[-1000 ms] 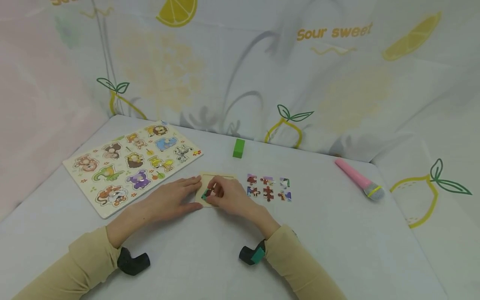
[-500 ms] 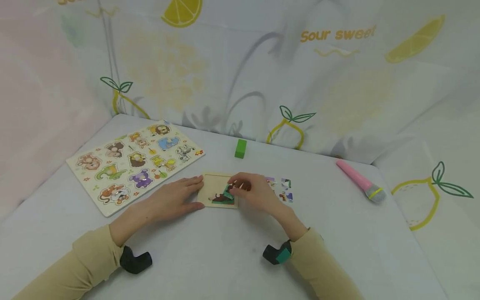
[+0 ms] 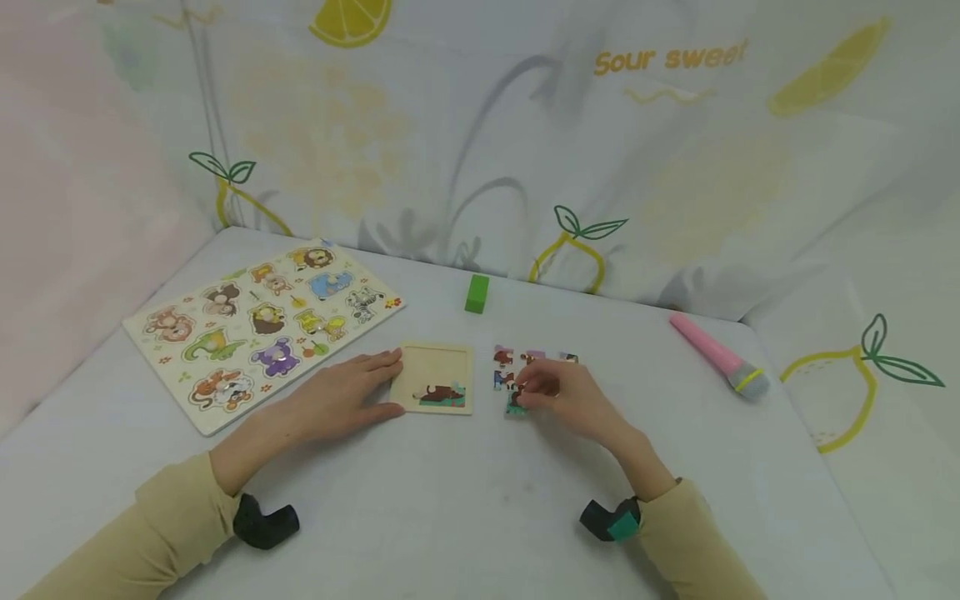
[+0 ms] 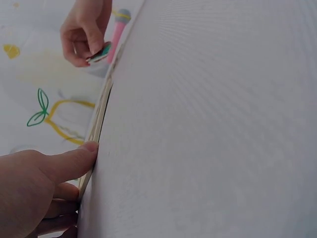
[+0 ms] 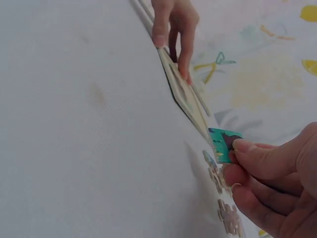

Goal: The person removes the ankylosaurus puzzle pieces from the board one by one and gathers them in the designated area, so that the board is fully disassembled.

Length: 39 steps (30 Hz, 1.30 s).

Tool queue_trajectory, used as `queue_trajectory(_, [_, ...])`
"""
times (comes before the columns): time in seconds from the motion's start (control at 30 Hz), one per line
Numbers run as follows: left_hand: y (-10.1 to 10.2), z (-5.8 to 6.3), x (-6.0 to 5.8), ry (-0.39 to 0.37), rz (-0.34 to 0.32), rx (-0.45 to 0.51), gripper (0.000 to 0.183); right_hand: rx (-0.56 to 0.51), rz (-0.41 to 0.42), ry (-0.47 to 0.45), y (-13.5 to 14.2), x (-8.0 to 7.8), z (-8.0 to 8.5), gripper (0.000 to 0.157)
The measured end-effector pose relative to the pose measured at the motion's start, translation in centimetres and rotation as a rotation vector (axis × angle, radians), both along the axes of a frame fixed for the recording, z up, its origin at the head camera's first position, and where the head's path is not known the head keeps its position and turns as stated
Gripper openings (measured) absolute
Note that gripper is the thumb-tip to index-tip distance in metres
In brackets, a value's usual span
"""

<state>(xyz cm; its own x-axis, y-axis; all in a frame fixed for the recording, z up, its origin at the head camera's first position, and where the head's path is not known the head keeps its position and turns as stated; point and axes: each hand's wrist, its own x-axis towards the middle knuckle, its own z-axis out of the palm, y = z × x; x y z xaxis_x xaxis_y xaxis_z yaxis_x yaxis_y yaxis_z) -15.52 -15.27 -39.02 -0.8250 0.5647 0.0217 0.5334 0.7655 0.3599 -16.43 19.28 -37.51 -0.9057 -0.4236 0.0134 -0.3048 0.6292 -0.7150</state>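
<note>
My left hand (image 3: 345, 396) rests at the left edge of the puzzle tray (image 3: 423, 362), which lies between my two hands; inside it, the placed pieces (image 3: 441, 395) sit in the near corner toward my right hand (image 3: 570, 396). That hand pinches a puzzle piece (image 5: 220, 144), with the loose pieces (image 3: 503, 357) lying just beyond and partly beneath its fingers. The animal board (image 3: 169, 347) lies to the left of my left hand, reaching beyond it. Past the tray, farther from both hands, stands a block (image 3: 477, 294); a microphone (image 3: 716, 354) lies well to the right of my right hand.
</note>
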Motion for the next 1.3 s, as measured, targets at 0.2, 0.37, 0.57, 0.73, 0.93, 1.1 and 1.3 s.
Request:
queue_trajectory(0.2, [-0.1, 0.0, 0.0, 0.001, 0.006, 0.0, 0.067, 0.004, 0.068, 0.003, -0.6, 0.0, -0.5, 0.015])
queue_trajectory(0.37, [0.0, 0.1, 0.1, -0.003, 0.012, -0.001, 0.067, 0.033, 0.092, 0.061, -0.9, 0.1, -1.2, 0.012])
queue_trajectory(0.57, [0.0, 0.1, 0.0, 0.006, 0.01, 0.006, 0.067, 0.102, 0.078, 0.182, -1.2, 0.3, -1.5, 0.014])
queue_trajectory(0.73, [0.0, 0.0, 0.0, 0.017, 0.004, 0.004, 0.068, 0.107, 0.063, 0.218, -1.3, 0.4, -1.7, 0.016])
queue_trajectory(0.93, [-0.1, 0.0, 0.0, 0.011, 0.007, 0.0, 0.068, 0.079, 0.035, 0.212, -1.5, 0.5, -1.6, 0.02])
queue_trajectory(1.1, [0.0, 0.0, 0.0, 0.004, 0.008, 0.0, 0.067, 0.101, 0.039, 0.18, -1.1, 0.5, -1.3, 0.019])
queue_trajectory(1.3, [0.0, 0.0, 0.1, 0.019, 0.011, -0.002, 0.066, 0.131, 0.064, 0.154, -0.6, 0.3, -0.6, 0.02])
